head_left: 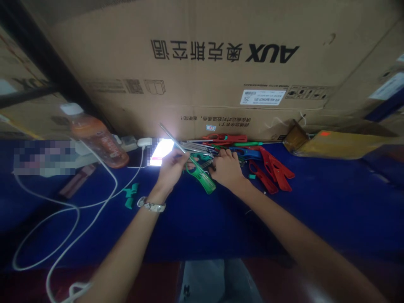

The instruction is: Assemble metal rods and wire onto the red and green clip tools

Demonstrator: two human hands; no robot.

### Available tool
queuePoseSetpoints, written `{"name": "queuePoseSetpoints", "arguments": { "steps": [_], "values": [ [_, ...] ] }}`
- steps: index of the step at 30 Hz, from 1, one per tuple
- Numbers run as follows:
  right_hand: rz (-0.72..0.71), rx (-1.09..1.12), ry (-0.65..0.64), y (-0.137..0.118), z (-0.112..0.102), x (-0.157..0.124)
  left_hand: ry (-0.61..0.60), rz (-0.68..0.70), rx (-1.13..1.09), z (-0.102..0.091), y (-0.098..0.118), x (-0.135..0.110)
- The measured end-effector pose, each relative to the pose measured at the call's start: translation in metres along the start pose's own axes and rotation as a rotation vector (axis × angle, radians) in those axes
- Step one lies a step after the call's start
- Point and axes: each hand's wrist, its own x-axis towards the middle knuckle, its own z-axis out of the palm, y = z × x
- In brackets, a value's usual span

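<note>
My left hand [173, 167] is closed around a green long-nosed lighter [205, 180]. Its metal tube [170, 135] slants up and to the left, and its handle points down toward the right. Just right of it, my right hand [227, 168] rests at the pile with curled fingers; what they grip is hidden. Red lighter handles [275, 170] and a blue one [246, 153] lie beyond and to the right of that hand. Several metal tubes [197, 147] lie behind the hands. Small green plastic pieces [130, 196] sit left of my left wrist.
A large cardboard box [195, 80] stands along the back. At left are a tilted drink bottle [99, 139], a looping white cable [75, 219] and a bright screen [161, 151]. A yellow packet [337, 144] lies back right on the blue tabletop [202, 235].
</note>
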Motion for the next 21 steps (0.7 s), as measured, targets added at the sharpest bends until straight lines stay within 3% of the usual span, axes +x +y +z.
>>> {"name": "queuePoseSetpoints", "arguments": {
  "steps": [6,10,15,21],
  "values": [
    [0.048,0.123,0.079,0.01,0.003,-0.005,0.018,-0.008,-0.049,0.003,-0.001,-0.001],
    [0.128,0.431,0.237,0.019,0.002,-0.007,0.038,-0.035,-0.072,0.007,0.001,-0.004],
    [0.054,0.836,0.354,0.018,-0.003,-0.016,0.087,-0.039,-0.098,0.011,-0.001,-0.006],
    [-0.003,0.724,0.316,0.022,0.008,-0.014,0.11,-0.019,-0.077,0.01,-0.005,-0.005]
  ]
}}
